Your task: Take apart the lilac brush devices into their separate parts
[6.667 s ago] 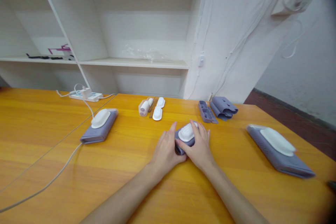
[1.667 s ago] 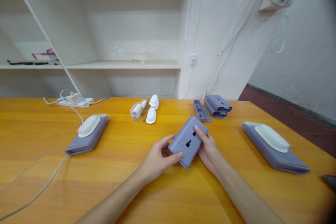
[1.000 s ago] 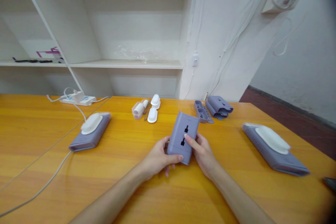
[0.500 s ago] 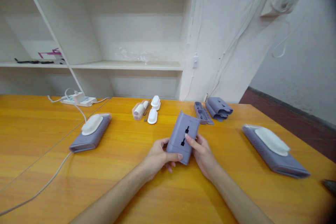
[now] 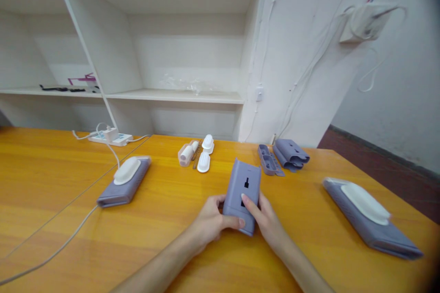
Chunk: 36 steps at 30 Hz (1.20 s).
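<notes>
Between both hands is a purple-grey plastic housing [image 5: 243, 179] with black keyhole-like slots in its face, held tilted over the wooden table. My left hand [image 5: 215, 219] grips its lower left edge, the thumb across the lower front. On the opposite side my right hand [image 5: 263, 214] is closed round the right edge, its thumb over the lower slot. The fingers behind the housing are mostly hidden. Beyond it lie more purple-grey shells [image 5: 290, 152] and a small two-compartment purple-grey tray [image 5: 266, 159].
A purple-grey unit with a white oval part [image 5: 127, 170] lies left; a similar unit [image 5: 369, 210] lies right. White ribbed oval parts [image 5: 204, 162] and a clear case with white cylinders [image 5: 187, 153] sit at the back. A power strip [image 5: 113, 137] and cables run along the left.
The camera view has tilted up, so things sit lower in the picture. The housing in my hands has turned a little more upright; both hands keep their hold on it.
</notes>
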Motion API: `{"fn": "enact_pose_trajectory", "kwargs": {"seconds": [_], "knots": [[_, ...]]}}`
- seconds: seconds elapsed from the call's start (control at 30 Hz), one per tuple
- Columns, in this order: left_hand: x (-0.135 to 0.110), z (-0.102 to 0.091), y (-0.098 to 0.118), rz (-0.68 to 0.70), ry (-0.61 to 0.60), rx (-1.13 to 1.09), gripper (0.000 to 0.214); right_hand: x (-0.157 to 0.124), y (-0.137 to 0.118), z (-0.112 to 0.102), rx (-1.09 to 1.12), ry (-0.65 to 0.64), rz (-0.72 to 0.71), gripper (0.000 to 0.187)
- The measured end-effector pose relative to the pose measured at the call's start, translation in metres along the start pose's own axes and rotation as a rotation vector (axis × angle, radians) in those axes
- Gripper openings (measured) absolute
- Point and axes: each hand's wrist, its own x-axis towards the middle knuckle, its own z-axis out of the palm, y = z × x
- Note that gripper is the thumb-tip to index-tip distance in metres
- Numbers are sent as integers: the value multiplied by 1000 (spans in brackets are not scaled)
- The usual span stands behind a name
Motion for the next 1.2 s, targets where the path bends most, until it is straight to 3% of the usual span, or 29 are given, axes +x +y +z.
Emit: {"fn": "enact_pose_trajectory", "kwargs": {"seconds": [0.2,0.4,0.57,0.67,0.73,0.87,1.03,1.2], "knots": [[-2,-2,-1,9,-28,132,69,-3,-8,1,71,-57,27,42],[6,-2,-9,48,176,53,62,-6,-4,5,119,-91,81,39],[17,-8,-10,128,224,-67,55,-5,-4,11,-6,-78,92,34],[16,-9,-7,137,176,-88,55,-8,-6,11,42,-140,194,35],[15,-7,-4,146,145,-104,53,-12,-7,11,128,-181,339,38],[17,2,0,155,166,-138,50,-19,-9,10,311,-121,548,36],[28,14,1,177,279,-122,50,-17,-9,8,507,-82,523,33],[27,16,2,255,267,-189,50,-14,-8,12,525,13,454,35]]}}
